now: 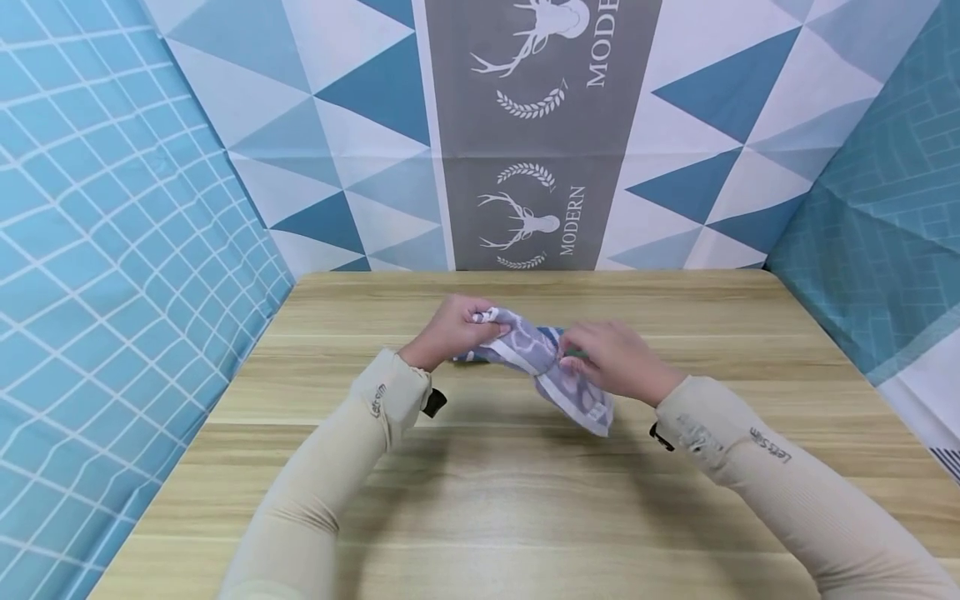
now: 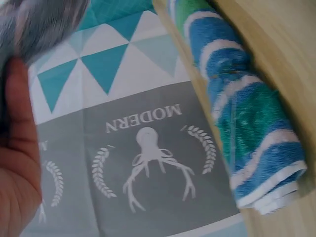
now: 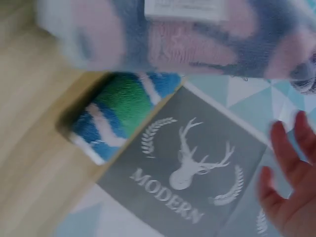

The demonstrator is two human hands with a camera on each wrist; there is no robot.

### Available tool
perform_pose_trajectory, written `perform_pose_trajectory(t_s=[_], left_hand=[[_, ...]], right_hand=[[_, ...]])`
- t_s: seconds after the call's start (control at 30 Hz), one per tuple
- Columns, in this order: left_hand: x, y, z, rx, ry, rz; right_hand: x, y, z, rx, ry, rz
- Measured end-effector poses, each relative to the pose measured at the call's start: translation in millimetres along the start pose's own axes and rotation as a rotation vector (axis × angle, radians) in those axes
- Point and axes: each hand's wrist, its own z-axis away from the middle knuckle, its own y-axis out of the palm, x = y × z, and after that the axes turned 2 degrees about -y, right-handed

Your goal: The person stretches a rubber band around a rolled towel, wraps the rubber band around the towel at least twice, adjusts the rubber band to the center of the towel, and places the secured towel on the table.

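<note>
A purple-grey and pink patterned towel (image 1: 525, 342) with white edging hangs between both hands, above the table. It narrows to a cinched waist near its middle, and its lower end flares toward the right front. My left hand (image 1: 457, 329) grips the upper left end, thumb laid over the edge. At the waist, my right hand (image 1: 611, 358) pinches with thumb and index finger. The right wrist view shows its other fingers (image 3: 284, 148) spread below the towel, with a white label (image 3: 185, 9) on the cloth. Behind lies a rolled blue, green and white towel (image 2: 252, 113).
The wooden table (image 1: 480, 500) extends around the hands. A patterned cloth with deer prints (image 1: 525, 221) rises at its back edge. Blue checked sheeting (image 1: 112, 250) stands along the left, and teal sheeting (image 1: 892, 217) along the right.
</note>
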Motion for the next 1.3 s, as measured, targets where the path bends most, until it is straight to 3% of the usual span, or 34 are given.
perform_pose_trajectory(t_s=[0.13, 0.23, 0.33, 0.47, 0.53, 0.6, 0.83, 0.93, 1.03, 1.17, 1.23, 1.3], left_hand=[[7.7, -4.7, 2.7, -0.120, -0.024, 0.169], [12.3, -9.3, 5.2, -0.203, -0.031, 0.330], [17.0, -12.3, 8.0, -0.272, 0.003, 0.453], [19.7, -13.5, 11.5, -0.312, 0.091, 0.491], [18.2, -12.7, 12.0, -0.311, 0.128, 0.483], [15.4, -11.8, 11.7, -0.319, 0.151, 0.463], [15.1, -13.0, 10.9, -0.365, 0.193, 0.412], [18.1, -16.8, 12.0, -0.333, 0.179, 0.359], [21.4, -23.6, 13.4, -0.243, 0.110, 0.251], [22.6, -33.7, 15.3, -0.014, 0.009, -0.054], [22.2, -35.8, 15.6, 0.107, 0.008, -0.220], [22.7, -35.3, 16.1, 0.195, 0.054, -0.357]], right_hand=[[-6, 0, 5, 0.093, 0.258, -0.076], [-11, -3, 9, 0.076, 0.349, -0.068], [-18, -6, 13, 0.053, 0.399, -0.198], [-31, -12, 22, 0.081, 0.456, -0.577], [-35, -14, 26, 0.105, 0.458, -0.675], [-36, -15, 27, 0.126, 0.472, -0.710], [-32, -15, 23, 0.113, 0.451, -0.662], [-33, -14, 22, 0.094, 0.456, -0.643], [-33, -13, 24, 0.083, 0.451, -0.632], [-33, -10, 27, 0.069, 0.416, -0.582], [-32, -7, 29, 0.063, 0.400, -0.539], [-31, -5, 31, 0.063, 0.384, -0.490]])
